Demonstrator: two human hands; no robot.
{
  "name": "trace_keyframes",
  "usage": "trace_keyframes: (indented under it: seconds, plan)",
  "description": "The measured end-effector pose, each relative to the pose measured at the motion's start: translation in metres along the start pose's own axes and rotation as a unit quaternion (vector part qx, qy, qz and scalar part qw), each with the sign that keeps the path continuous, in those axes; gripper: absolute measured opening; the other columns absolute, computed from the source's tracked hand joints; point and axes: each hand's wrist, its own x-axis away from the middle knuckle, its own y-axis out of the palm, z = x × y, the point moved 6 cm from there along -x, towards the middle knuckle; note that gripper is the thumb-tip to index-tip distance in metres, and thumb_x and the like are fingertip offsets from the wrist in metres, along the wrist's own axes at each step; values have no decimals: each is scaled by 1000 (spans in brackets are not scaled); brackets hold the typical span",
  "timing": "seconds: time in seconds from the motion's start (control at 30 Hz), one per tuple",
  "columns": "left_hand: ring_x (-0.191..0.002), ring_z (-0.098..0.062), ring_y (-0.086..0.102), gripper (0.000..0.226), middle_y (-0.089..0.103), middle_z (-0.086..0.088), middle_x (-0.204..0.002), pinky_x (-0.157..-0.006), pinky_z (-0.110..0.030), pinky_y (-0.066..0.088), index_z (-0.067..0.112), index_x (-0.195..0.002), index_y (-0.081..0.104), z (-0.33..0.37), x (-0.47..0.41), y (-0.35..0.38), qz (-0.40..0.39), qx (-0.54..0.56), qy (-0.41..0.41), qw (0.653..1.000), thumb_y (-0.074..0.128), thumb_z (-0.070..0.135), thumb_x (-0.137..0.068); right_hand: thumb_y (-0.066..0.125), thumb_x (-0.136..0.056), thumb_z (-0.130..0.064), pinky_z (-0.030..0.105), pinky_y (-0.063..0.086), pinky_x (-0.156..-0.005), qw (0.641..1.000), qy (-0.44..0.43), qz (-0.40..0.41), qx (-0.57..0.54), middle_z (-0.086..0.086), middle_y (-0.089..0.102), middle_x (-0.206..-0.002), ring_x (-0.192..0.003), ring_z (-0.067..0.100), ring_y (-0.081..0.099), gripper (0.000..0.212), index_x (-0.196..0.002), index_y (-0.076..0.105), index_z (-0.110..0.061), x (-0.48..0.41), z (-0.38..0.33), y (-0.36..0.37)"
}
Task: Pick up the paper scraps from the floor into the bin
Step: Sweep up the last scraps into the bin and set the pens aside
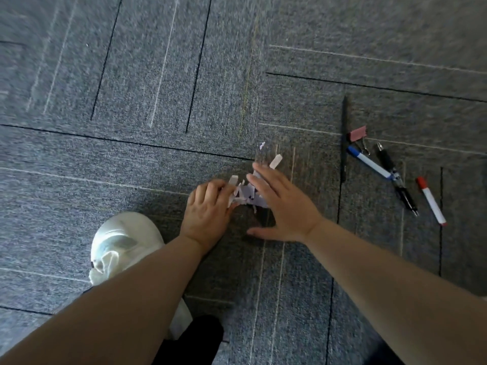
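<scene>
Carpet (158, 75) in grey tiles with thin dark and pale lines fills the view from the head camera, and two bare forearms reach down onto it from the lower edge. Between the hands lies a small heap of paper scraps (246, 192), pale white and lilac strips bunched together on the floor near the middle of the picture. The left hand (207, 209) sits at the left side of the heap with its fingers curled in, the fingertips closed on some of the strips at that edge. The right hand (283, 206) lies flat and spread at the right side of the heap, fingers wide and stretched forward, thumb pointing left along the carpet below the scraps; its fingers touch or cover the right part of the heap, and it grips nothing that can be seen. One longer strip (275, 161) pokes out just beyond the right fingertips, and a tiny scrap (262, 146) lies a little farther up, apart from the rest. A white shoe (123, 243) stands on the carpet just left of the left wrist, partly hidden by the forearm. Well to the right of the hands lie a thin black pen (344, 138), a pink binder clip (358, 134), a blue-capped marker (369, 162), a thicker black pen (396, 177) and a red-capped marker (431, 200). The bin is outside the view.
</scene>
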Motion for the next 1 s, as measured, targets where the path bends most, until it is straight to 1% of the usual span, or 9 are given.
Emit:
trace_keyframes:
  seconds: [0.1, 0.17, 0.3, 0.43, 0.53, 0.63, 0.7, 0.87, 1.0]
  plan:
    - [-93, -22, 38, 51, 38, -1, -115, -78, -39, 50, 18, -121, 43, 1, -2, -2, -18, -13, 32, 999, 37, 48, -81, 22, -71, -85, 47, 9, -115, 991, 109, 76, -14, 13, 7, -155, -142, 28, 0, 106, -146, 8, -11, 10, 31, -16]
    - [-107, -25, 38, 67, 41, -6, -129, -89, -42, 46, 14, -131, 39, 6, -6, 0, -34, -42, 80, 995, 39, 54, -77, 16, -68, -87, 43, 0, -115, 982, 173, 63, -50, 10, -7, -156, -141, 23, -12, 110, -147, -3, -12, 6, 58, -24]
    - [-125, -23, 31, 65, 41, -6, -139, -109, -42, 23, 14, -134, 35, 9, -8, 11, -63, -63, 129, 988, 37, 52, -81, 14, -64, -89, 40, -8, -114, 997, 61, -51, -5, 6, -24, -152, -138, 18, -23, 113, -142, -24, -16, -29, 47, -26]
    - [-100, -23, 40, 49, 39, -1, -119, -87, -38, 34, 18, -116, 45, 0, -4, 7, -15, -69, 104, 992, 37, 50, -79, 18, -68, -86, 39, -5, -115, 992, -25, -97, 71, 5, -16, -154, -140, 22, -17, 109, -142, -20, -16, -33, 15, -9]
    - [-88, -22, 38, 35, 38, -1, -108, -77, -36, 39, 22, -102, 44, 0, -7, 5, 16, -83, 102, 991, 36, 48, -80, 31, -83, -66, 44, 26, -111, 998, -15, -31, 47, 12, 25, -151, -139, 30, 20, 83, -143, 26, -9, -12, 6, 5]
    - [-81, -20, 35, 27, 39, -2, -98, -65, -31, 49, 21, -93, 41, 3, -9, 5, 24, -96, 102, 990, 35, 45, -81, 52, -87, -39, 42, 50, -85, 994, -25, 101, 22, 15, 58, -119, -108, 34, 51, 37, -111, 57, -12, 0, 2, 4]
    - [-79, -19, 37, 25, 50, -4, -90, -59, -30, 50, 19, -88, 41, 6, -10, 4, 28, -91, 118, 989, 36, 43, -81, 63, -84, -30, 38, 49, -72, 990, -41, 132, 18, 13, 61, -104, -92, 31, 53, 24, -99, 54, -13, 0, -1, 0]
    - [-54, -21, 57, 32, 56, -4, -66, -34, -21, 39, 13, -68, 53, 19, -33, -1, -47, -68, 163, 983, 38, 38, -80, 77, -74, -14, 28, 41, -44, 990, -77, 117, 10, 9, 58, -79, -64, 25, 54, 33, -88, 48, -11, -6, 4, -4]
    - [-43, -18, 55, 26, 56, -2, -60, -31, -16, 29, 12, -64, 58, 27, -57, -13, -64, -58, 153, 985, 56, 33, -79, 84, -61, -4, 21, 29, -42, 998, -24, 51, 14, 6, 57, -71, -57, 22, 55, 48, -87, 45, -12, 3, 33, -12]
